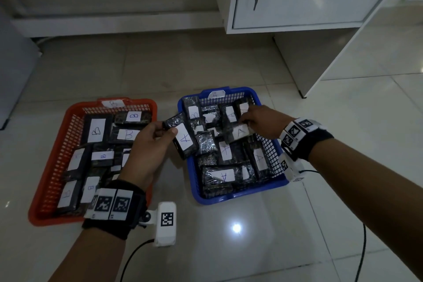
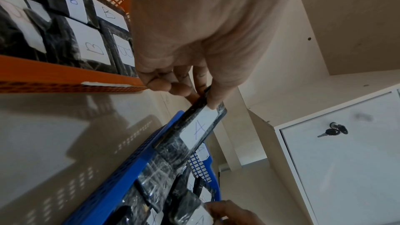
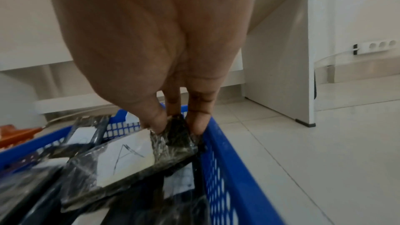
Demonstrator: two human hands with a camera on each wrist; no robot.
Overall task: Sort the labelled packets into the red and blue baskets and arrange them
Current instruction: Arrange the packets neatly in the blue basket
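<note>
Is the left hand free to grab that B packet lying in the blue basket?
Probably not yet: the left hand already pinches an A packet. The B packet lies uncovered in the blue basket, just beyond it.

Packets in red basket [image 1: 48, 181] read "B"; those in blue basket [image 1: 229, 198], "A".

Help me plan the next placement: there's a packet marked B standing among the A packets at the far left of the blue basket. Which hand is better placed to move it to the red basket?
Probably the left hand: it is nearer the B packet and the red basket, but holds an A packet.
</note>
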